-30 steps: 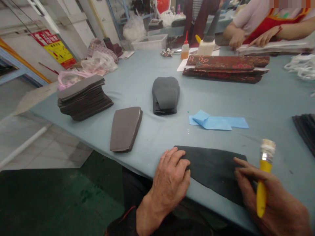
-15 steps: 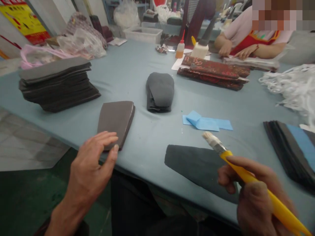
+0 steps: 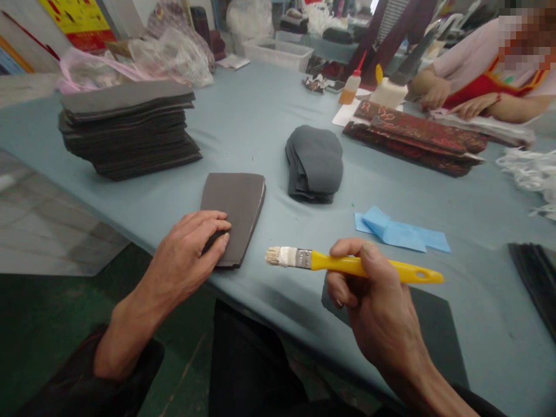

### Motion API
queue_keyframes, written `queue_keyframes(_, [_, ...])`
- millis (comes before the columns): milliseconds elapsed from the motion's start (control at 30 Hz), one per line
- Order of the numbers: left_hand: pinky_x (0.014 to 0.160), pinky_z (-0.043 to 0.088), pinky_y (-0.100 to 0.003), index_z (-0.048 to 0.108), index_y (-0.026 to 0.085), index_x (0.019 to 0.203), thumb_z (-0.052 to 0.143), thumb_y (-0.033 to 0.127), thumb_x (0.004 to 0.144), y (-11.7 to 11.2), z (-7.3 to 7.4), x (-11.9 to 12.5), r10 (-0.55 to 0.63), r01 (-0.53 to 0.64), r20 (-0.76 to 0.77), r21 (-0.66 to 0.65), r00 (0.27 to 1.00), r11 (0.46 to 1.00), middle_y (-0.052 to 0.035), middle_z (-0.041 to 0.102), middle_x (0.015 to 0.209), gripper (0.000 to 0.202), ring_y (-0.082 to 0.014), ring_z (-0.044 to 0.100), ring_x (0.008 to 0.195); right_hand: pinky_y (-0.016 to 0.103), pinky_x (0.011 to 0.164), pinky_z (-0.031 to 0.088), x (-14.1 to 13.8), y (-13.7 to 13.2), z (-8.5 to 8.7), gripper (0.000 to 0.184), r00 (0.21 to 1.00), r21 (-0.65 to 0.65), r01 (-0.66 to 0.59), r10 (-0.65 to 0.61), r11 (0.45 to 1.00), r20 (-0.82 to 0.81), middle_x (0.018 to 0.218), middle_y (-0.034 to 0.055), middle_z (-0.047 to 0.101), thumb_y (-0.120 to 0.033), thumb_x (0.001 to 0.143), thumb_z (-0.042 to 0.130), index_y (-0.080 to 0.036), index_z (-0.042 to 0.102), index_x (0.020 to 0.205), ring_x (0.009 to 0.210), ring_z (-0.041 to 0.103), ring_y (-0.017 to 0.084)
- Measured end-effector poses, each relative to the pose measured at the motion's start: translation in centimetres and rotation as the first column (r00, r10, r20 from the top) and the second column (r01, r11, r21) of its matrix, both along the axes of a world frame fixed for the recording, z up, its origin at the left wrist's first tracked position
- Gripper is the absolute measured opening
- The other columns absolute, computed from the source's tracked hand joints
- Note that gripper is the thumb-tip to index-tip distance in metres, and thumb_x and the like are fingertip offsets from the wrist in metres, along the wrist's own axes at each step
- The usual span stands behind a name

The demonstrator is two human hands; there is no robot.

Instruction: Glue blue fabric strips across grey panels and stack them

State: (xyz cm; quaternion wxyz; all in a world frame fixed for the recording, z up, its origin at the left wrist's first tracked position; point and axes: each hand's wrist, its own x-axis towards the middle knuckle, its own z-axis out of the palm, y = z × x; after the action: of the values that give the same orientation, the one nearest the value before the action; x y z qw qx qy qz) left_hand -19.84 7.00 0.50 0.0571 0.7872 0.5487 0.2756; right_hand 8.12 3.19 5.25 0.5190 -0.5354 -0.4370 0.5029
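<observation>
My left hand (image 3: 189, 255) lies on the near end of a small stack of brown-grey flat pieces (image 3: 237, 208), fingers curled over its top piece. My right hand (image 3: 373, 301) is closed round the yellow handle of a paintbrush (image 3: 347, 265), held level with its pale bristles pointing left above the table. Under my right hand lies a dark flat piece (image 3: 434, 336) at the table's near edge, mostly hidden by the hand and wrist.
A tall stack of dark pieces (image 3: 128, 124) stands at the left, a grey folded pile (image 3: 315, 162) in the middle, blue paper (image 3: 402, 231) to the right. Further back are red patterned strips (image 3: 417, 139), a glue bottle (image 3: 350, 90), and a person's hands (image 3: 473, 107). More dark pieces (image 3: 536, 278) lie far right.
My left hand left the dark piece, swung left and settled on the brown-grey stack. My right hand turned the brush from upright to level, bristles pointing left.
</observation>
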Motion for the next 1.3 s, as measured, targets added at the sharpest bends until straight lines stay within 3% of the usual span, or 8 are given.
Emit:
queue_keyframes(167, [0.112, 0.056, -0.053, 0.075, 0.018, 0.118, 0.051, 0.034, 0.109, 0.0, -0.4, -0.3, -0.01, 0.011, -0.005, 0.026, 1.0, 1.0, -0.0139, 0.077, 0.132, 0.03, -0.0315, 0.071, 0.126, 0.022, 0.045, 0.033, -1.4, 0.9, -0.3, 0.044, 0.999, -0.07, 0.0, -0.003, 0.998, -0.036, 0.049, -0.0075, 0.047, -0.068, 0.095, 0.068, -0.025, 0.066, 0.088, 0.046, 0.041, 0.011])
queue_keyframes(433, [0.115, 0.053, -0.046, 0.074, 0.015, 0.118, 0.048, 0.02, 0.108, -0.1, -1.7, -0.1, -0.029, 0.017, 0.092, 0.128, 0.995, 0.992, -0.0135, 0.077, 0.13, 0.029, -0.0261, 0.07, 0.127, 0.021, 0.042, 0.029, -4.2, 1.8, -0.6, 0.042, 0.995, 0.037, -0.073, 0.07, 0.997, 0.073, 0.046, -0.0081, 0.046, -0.06, 0.099, 0.068, -0.023, 0.068, 0.08, 0.04, 0.035, 0.008])
queue_keyframes(667, [0.118, 0.052, -0.047, 0.073, 0.016, 0.12, 0.049, 0.015, 0.106, -0.3, -2.5, -0.1, -0.027, 0.006, 0.135, 0.155, 0.99, 0.988, -0.0122, 0.076, 0.132, 0.028, -0.0261, 0.068, 0.13, 0.022, 0.041, 0.036, -5.1, 2.7, -0.7, 0.044, 0.974, 0.12, -0.16, 0.137, 0.98, 0.183, 0.048, -0.0074, 0.05, -0.058, 0.104, 0.064, -0.022, 0.067, 0.078, 0.039, 0.044, 0.009])
queue_keyframes(900, [0.116, 0.054, -0.049, 0.072, 0.021, 0.119, 0.049, 0.016, 0.105, -0.2, -2.7, -0.2, -0.032, 0.004, 0.163, 0.166, 0.986, 0.986, -0.0098, 0.076, 0.133, 0.028, -0.0272, 0.069, 0.128, 0.023, 0.044, 0.041, -5.4, 4.6, -1.4, 0.042, 0.962, 0.248, -0.125, 0.056, 0.961, 0.266, 0.049, -0.0042, 0.059, -0.057, 0.103, 0.067, -0.022, 0.07, 0.079, 0.042, 0.052, 0.011])
queue_keyframes(1100, [0.12, 0.052, -0.049, 0.072, 0.026, 0.122, 0.051, 0.018, 0.104, -0.3, -3.2, -0.4, -0.017, -0.014, 0.189, 0.164, 0.982, 0.986, -0.0052, 0.075, 0.136, 0.029, -0.0276, 0.068, 0.131, 0.023, 0.044, 0.04, -5.4, 6.2, -0.8, 0.041, 0.969, 0.239, -0.097, 0.037, 0.966, 0.244, 0.049, -0.0051, 0.057, -0.057, 0.102, 0.068, -0.022, 0.069, 0.08, 0.042, 0.05, 0.01])
queue_keyframes(1300, [0.118, 0.053, -0.05, 0.068, 0.026, 0.124, 0.048, 0.014, 0.104, -0.5, -3.6, -0.4, -0.035, 0.0, 0.185, 0.187, 0.982, 0.982, -0.0073, 0.073, 0.136, 0.03, -0.0266, 0.066, 0.135, 0.022, 0.039, 0.033, -5.3, 5.1, 0.6, 0.047, 0.968, 0.104, -0.194, 0.174, 0.975, 0.179, 0.044, -0.0068, 0.05, -0.061, 0.1, 0.068, -0.022, 0.066, 0.075, 0.038, 0.045, 0.009])
